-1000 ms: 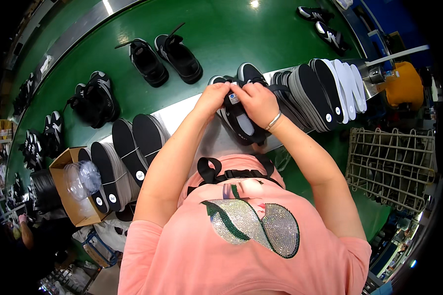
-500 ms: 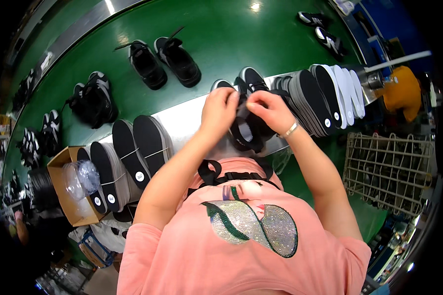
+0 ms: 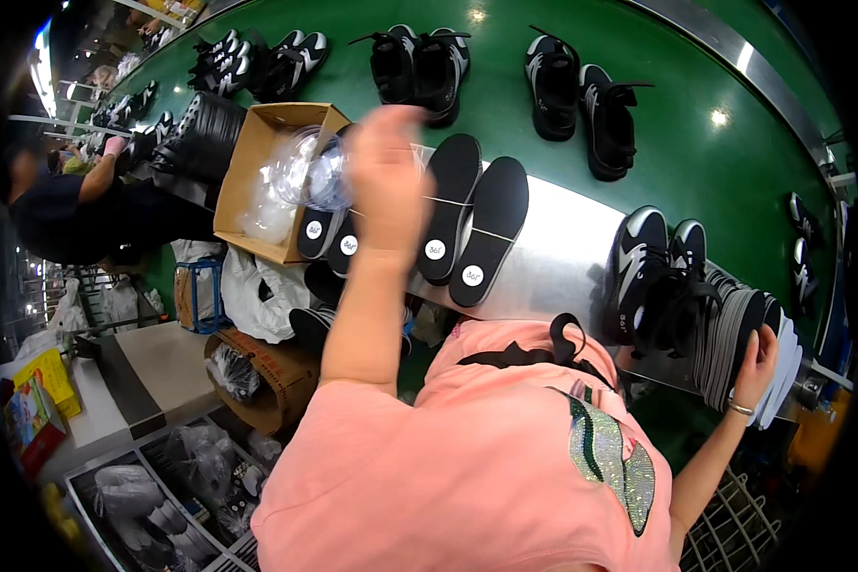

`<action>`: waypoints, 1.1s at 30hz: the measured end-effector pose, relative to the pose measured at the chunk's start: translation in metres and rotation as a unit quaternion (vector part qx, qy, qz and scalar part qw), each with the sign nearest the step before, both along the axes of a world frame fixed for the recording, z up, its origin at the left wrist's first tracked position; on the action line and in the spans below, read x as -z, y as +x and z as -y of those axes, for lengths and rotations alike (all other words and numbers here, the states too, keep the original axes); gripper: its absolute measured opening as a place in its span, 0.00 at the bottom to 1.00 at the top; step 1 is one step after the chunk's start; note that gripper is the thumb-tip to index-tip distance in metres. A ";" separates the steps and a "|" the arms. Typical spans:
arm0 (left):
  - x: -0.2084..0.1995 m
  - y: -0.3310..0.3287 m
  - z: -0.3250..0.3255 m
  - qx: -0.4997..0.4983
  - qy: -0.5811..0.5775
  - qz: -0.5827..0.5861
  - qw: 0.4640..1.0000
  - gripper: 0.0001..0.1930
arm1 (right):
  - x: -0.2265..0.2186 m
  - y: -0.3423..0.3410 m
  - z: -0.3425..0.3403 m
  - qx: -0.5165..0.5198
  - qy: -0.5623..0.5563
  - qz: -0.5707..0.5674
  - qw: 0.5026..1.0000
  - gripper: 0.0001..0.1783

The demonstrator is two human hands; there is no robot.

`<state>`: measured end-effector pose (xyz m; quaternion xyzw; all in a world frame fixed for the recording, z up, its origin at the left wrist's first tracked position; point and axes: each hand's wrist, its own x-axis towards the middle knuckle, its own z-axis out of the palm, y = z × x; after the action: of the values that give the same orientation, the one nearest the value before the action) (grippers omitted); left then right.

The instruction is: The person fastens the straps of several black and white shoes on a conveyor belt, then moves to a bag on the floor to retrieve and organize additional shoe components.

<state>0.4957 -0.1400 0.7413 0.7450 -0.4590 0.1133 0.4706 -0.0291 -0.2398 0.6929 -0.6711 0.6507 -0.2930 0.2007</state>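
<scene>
My left hand [image 3: 388, 181] is blurred by motion, its fingers too smeared to read. It is over the left insole stacks, beside a cardboard box [image 3: 234, 186] of clear plastic pieces [image 3: 307, 172]. Two tied stacks of black insoles [image 3: 491, 224] with round white labels lie just right of it. At the far right my right hand [image 3: 755, 367] has its fingers closed at the edge of a black insole [image 3: 740, 329] in a leaning stack. White insoles [image 3: 784, 367] lie beyond. A pair of black-and-grey shoes [image 3: 639, 272] with loose black straps stands left of that stack, touched by neither hand.
Several more shoes [image 3: 555, 91] stand along the green table [image 3: 686, 43]. A metal plate [image 3: 567, 243] lies under the insoles and shoes. At the left another person [image 3: 86, 205] is at work. Below are a brown carton [image 3: 281, 381] and a wire rack [image 3: 734, 524].
My view has turned left. Both hands have let go of the shoes. The left has swung left over the insoles; the right has moved to the stack on the right.
</scene>
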 end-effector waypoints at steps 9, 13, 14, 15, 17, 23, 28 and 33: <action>0.011 0.075 -0.093 -0.171 0.176 0.114 0.963 0.23 | 0.016 -0.044 0.000 -0.052 0.054 -0.229 0.970 0.24; 0.036 0.071 -0.088 -0.093 0.220 0.160 0.958 0.09 | 0.012 -0.039 -0.005 -0.042 0.049 -0.303 0.951 0.28; 0.031 0.078 -0.089 -0.134 0.176 0.057 0.974 0.08 | 0.013 -0.036 -0.004 -0.040 0.057 -0.295 0.953 0.28; 0.028 0.086 -0.091 -0.171 0.129 -0.051 0.976 0.08 | 0.011 -0.035 -0.004 -0.037 0.065 -0.290 0.954 0.28; 0.020 0.121 -0.095 -0.169 -0.119 -0.299 0.932 0.10 | 0.010 -0.035 -0.004 -0.025 0.079 -0.269 0.959 0.28; 0.054 0.231 -0.140 -0.081 -0.405 -0.681 0.605 0.15 | 0.010 -0.028 -0.001 0.006 0.107 -0.255 0.961 0.29; 0.052 0.228 -0.143 -0.037 -0.390 -0.672 0.628 0.14 | 0.007 -0.019 0.001 0.016 0.111 -0.267 0.957 0.30; 0.014 0.150 -0.108 -0.084 -0.091 -0.298 0.946 0.10 | 0.019 -0.043 0.000 0.014 0.096 -0.183 0.978 0.29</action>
<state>0.6456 -0.0321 0.7278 0.7350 -0.2209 -0.0335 0.6402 -0.0718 -0.2400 0.6740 -0.6817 0.7110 -0.1042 0.1373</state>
